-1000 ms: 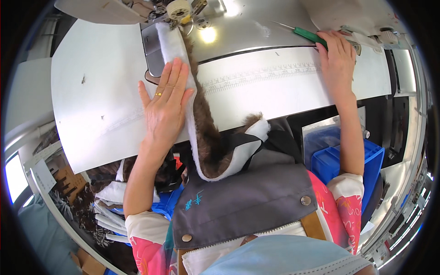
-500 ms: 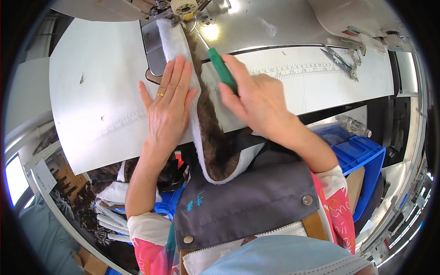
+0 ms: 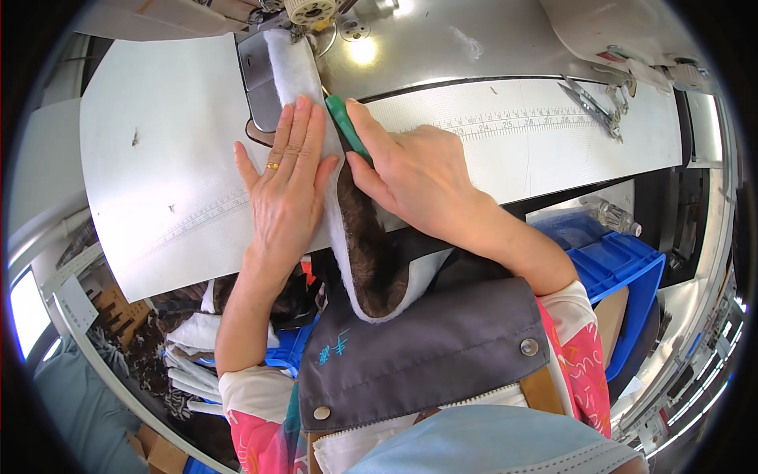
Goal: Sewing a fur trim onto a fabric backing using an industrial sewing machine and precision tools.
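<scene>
On the white surface [image 3: 174, 174], below the sewing machine [image 3: 310, 11], the fur strip [image 3: 359, 213] could skew if pressed unevenly; its long axis points up at the machine, its far end curling rightward. Below the machine, the left hand [image 3: 286, 182] lies flat on the strip, grip open, clasping nothing; below and right of the machine, the right hand's [image 3: 426, 174] grip is closed around a green-handled awl [image 3: 346, 126]

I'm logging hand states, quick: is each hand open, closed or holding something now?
Left hand: open, lying flat on the white-backed fur strip.
Right hand: closed, holding the green-handled tool.
</scene>
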The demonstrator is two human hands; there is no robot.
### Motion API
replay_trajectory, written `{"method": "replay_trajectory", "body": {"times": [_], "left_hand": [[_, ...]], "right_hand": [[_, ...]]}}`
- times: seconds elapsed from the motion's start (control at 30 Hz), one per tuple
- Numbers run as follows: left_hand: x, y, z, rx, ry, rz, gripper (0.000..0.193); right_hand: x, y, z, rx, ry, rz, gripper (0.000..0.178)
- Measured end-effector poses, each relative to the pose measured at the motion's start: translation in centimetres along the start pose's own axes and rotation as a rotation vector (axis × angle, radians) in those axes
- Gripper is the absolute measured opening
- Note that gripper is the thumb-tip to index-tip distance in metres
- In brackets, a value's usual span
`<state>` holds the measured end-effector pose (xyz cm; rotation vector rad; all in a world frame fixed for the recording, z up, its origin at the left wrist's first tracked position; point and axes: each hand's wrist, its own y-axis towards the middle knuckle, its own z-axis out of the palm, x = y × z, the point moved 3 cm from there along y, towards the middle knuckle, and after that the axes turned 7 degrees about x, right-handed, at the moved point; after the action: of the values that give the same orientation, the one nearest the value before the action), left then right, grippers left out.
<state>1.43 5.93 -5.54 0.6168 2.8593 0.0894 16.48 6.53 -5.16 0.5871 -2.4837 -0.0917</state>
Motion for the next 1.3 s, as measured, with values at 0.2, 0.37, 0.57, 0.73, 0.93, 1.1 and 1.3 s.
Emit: {"method": "replay_trajectory", "body": {"times": [0.2, 0.37, 0.57, 0.73, 0.93, 1.1, 1.3], "left_hand": [[0.0, 0.2, -0.3, -0.002, -0.006, -0.003, 0.050], [0.3, 0.0, -0.8, 0.027, 0.085, 0.038, 0.046], [0.0, 0.2, -0.7, 0.005, 0.068, 0.031, 0.045], [0.1, 0.1, -0.7, -0.014, 0.045, 0.025, 0.044], [0.2, 0.2, -0.8, -0.023, 0.022, 0.035, 0.044], [0.6, 0.1, -1.1, -0.048, 0.006, 0.063, 0.042], [0.8, 0.4, -1.0, -0.022, -0.066, 0.057, 0.041]], "right_hand": [[-1.1, -1.1, -1.2, 0.230, -0.099, -0.248, 0.044], [-2.6, -3.6, -3.4, 0.419, 0.012, -0.271, 0.057], [-2.4, -3.2, -3.9, 0.128, 0.034, -0.104, 0.043], [-2.3, 0.3, -2.3, 0.113, -0.017, -0.025, 0.045], [-2.2, 1.0, -1.8, 0.152, -0.071, -0.059, 0.047], [-1.3, -2.6, -2.8, 0.334, -0.032, -0.222, 0.054], [-1.0, -3.0, -2.9, 0.269, -0.107, -0.227, 0.053]]}}
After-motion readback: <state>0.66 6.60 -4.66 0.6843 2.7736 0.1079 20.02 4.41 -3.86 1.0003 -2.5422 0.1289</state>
